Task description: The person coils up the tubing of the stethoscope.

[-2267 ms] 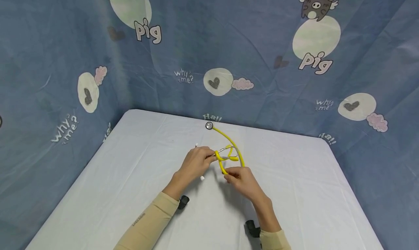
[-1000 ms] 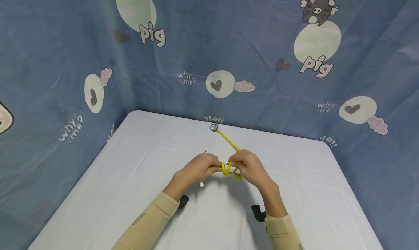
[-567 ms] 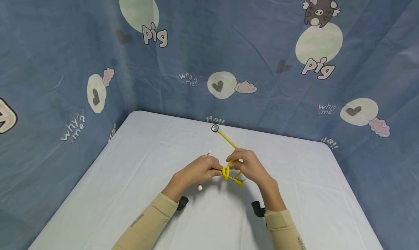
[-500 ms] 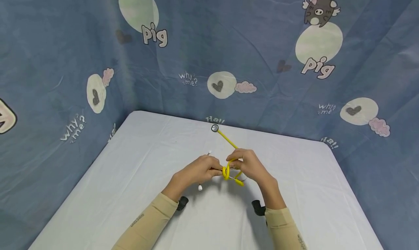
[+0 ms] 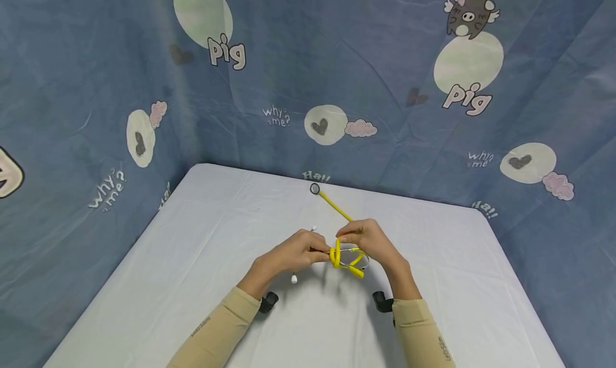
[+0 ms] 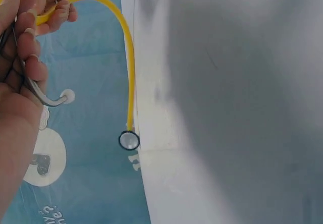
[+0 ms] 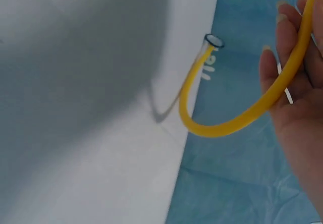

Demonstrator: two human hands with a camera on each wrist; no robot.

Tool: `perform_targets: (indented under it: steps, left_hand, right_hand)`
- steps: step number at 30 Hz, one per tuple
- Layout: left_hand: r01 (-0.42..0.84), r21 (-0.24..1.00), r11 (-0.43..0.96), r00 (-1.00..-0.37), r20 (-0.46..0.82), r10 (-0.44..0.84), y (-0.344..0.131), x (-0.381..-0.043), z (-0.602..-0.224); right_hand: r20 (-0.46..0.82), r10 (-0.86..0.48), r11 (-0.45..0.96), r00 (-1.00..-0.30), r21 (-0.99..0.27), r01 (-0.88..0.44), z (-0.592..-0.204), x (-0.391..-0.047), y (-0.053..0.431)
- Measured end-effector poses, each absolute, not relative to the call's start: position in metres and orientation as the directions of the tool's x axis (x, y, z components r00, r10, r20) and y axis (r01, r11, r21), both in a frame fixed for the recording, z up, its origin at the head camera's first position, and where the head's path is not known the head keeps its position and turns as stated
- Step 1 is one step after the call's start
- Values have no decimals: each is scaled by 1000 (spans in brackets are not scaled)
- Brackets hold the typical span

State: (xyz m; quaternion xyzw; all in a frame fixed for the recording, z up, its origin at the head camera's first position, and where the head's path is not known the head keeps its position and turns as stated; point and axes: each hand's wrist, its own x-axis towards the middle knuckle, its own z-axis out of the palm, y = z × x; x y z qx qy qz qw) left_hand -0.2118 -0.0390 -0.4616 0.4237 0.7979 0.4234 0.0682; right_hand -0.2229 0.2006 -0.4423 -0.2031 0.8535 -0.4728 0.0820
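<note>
A stethoscope with yellow tubing [image 5: 335, 205] is held above the white table. My left hand [image 5: 301, 250] grips its metal ear tubes; a white eartip [image 5: 294, 278] sticks out below the hand and another shows behind it. Yellow tubing is looped around the metal tubes just right of the left fingers. With thumb and fingers my right hand [image 5: 370, 239] pinches the tubing above that loop. From there the tube runs back to the round chest piece [image 5: 315, 189] near the far table edge. In the right wrist view the tube [image 7: 227, 128] crosses the right palm in a curve.
The white-covered table [image 5: 202, 223] ends at a blue printed curtain [image 5: 385, 63] behind and at the left. Black wrist-worn pieces [image 5: 382, 302] sit under both forearms.
The right hand has risen from low on the tubing and moved up to the loop, winding the tube around the metal tubes. The left hand keeps its grip, shifted slightly right and nearer.
</note>
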Motion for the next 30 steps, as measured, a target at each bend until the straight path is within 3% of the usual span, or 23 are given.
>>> perform_targets:
  steps: [7,13,19,30]
  left_hand:
    - [634,733,245,-649,332,685,-38,-210,-455]
    - [597,750,285,-697,308,647,-39,-208,-456]
    - [568,754,331,-742,295,603,-38,-207,-457]
    - [500,768,401,-835,305,457,-35,-211,-461]
  right_hand:
    - [72,-397,405,-915,-881,-245,-455,-218,204]
    - [152,-415,356,-897,-880,-314,-468,-212,204]
    - [127,-374,280,-919,-929,-243,-474,-205,199]
    - [91,-282,367,-955,-910,-195,-480,-200,191]
